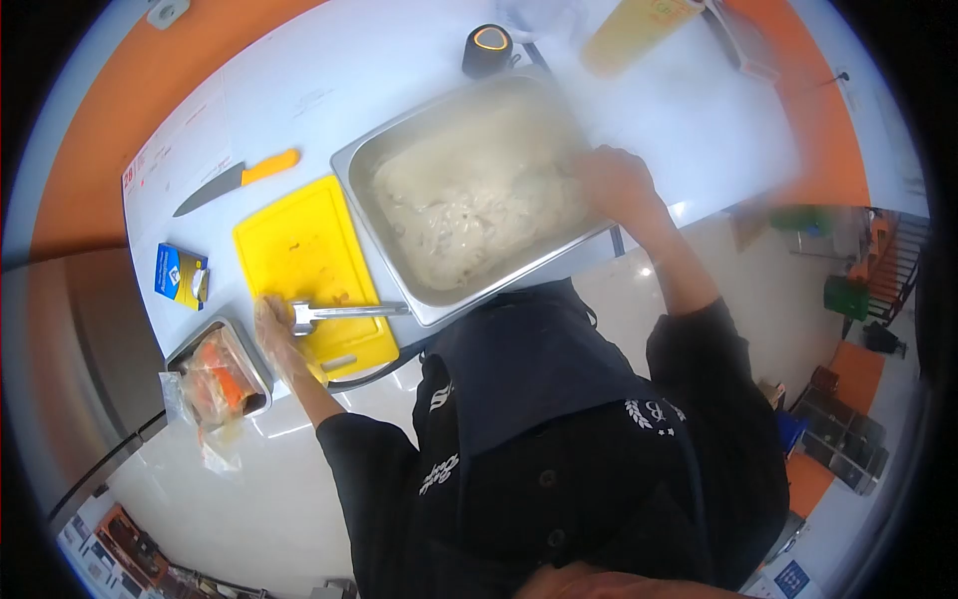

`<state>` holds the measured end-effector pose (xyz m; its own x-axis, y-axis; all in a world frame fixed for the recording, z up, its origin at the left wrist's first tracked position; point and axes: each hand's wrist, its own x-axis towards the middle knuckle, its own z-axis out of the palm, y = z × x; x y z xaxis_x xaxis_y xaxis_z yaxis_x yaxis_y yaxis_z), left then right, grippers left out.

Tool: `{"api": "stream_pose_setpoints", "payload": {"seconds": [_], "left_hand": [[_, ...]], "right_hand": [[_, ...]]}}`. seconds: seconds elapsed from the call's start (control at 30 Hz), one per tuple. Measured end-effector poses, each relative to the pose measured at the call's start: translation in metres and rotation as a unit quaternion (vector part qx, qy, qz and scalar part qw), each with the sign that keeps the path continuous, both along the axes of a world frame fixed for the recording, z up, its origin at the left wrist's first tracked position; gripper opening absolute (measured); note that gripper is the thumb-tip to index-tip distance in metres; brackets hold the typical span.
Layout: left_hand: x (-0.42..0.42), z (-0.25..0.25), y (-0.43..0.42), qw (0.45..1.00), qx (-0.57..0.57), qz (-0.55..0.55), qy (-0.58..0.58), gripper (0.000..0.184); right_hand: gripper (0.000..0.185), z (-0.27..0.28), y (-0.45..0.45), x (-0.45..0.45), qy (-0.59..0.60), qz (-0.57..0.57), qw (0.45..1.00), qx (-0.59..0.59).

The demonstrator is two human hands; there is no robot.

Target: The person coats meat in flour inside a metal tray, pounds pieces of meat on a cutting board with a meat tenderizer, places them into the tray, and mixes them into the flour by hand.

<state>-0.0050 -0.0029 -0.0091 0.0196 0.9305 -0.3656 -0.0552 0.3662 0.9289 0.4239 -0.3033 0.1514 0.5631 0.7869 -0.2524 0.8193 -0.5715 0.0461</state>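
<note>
My left hand point(274, 334), in a clear plastic glove, lies at the lower left edge of a yellow cutting board point(299, 235). Its fingers look stretched out, beside the head of a metal meat mallet point(349, 311). The mallet lies across the board, its handle end reaching a deep steel pan point(431, 317). Pale, wet batter-like mix point(469, 225) with lumps fills the pan's bottom. At the pan's right rim, my right hand point(617, 190) is closed with its knuckles up. Haze blurs it, and whatever its fingers grip is hidden.
A knife point(235, 183) with an orange handle lies behind the board. Left stand a blue-yellow box point(182, 276) and a small steel tray point(261, 384) with bagged orange-red food. Farther back are a black round device point(488, 52) and a container of yellowish liquid point(634, 32).
</note>
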Motion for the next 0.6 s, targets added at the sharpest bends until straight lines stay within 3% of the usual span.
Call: {"api": "stream_pose_setpoints", "payload": {"seconds": [0.1,0.2,0.3,0.4,0.5,0.6], "left_hand": [[0.000,-0.002,0.000,0.996,0.023,-0.031,0.076,0.027],[0.003,0.005,-0.008,1.000,0.016,-0.015,-0.018,0.026],[0.016,0.029,-0.015,0.999,0.007,-0.005,0.031,0.024],[0.018,0.023,-0.013,0.999,0.017,0.034,0.038,0.022],[0.005,0.013,-0.013,1.000,0.021,-0.006,-0.009,0.025],[0.000,0.010,-0.006,0.995,0.030,-0.041,0.090,0.028]], "right_hand": [[0.012,-0.013,-0.007,-0.012,-0.018,0.025,1.000,0.002],[0.013,-0.028,-0.007,-0.015,-0.015,0.032,0.999,-0.027],[0.013,-0.015,-0.021,-0.007,-0.048,0.040,0.996,0.070],[0.012,0.003,-0.031,-0.002,-0.033,0.059,0.996,0.066],[0.011,-0.016,-0.039,-0.004,0.014,0.129,0.984,0.120],[0.011,-0.014,-0.034,0.002,-0.014,0.098,0.992,0.078]]}}
